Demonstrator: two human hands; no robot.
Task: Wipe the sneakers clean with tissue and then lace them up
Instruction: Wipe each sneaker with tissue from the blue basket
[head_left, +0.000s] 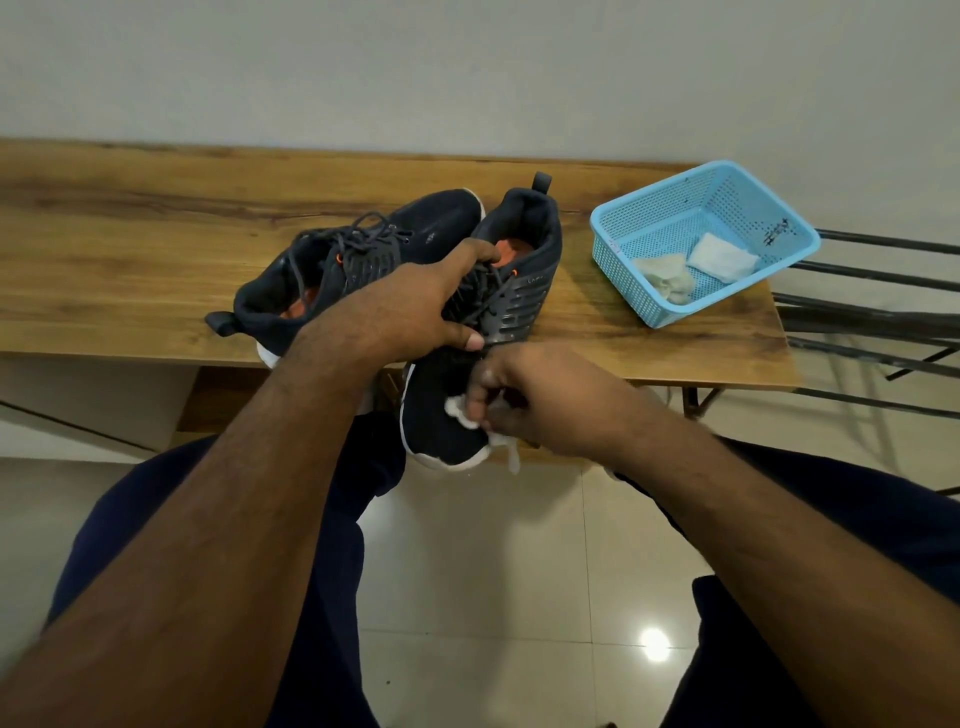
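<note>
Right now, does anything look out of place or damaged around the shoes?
Nothing damaged. The held sneaker overhangs the table edge, steadied by the left hand; the right hand presses tissue on its toe.

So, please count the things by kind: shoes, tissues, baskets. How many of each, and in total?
Shoes: 2, one on the table at, one held by the left hand at
Tissues: 3, one in the right hand at, two in the basket, at and
Baskets: 1
Total: 6
</note>
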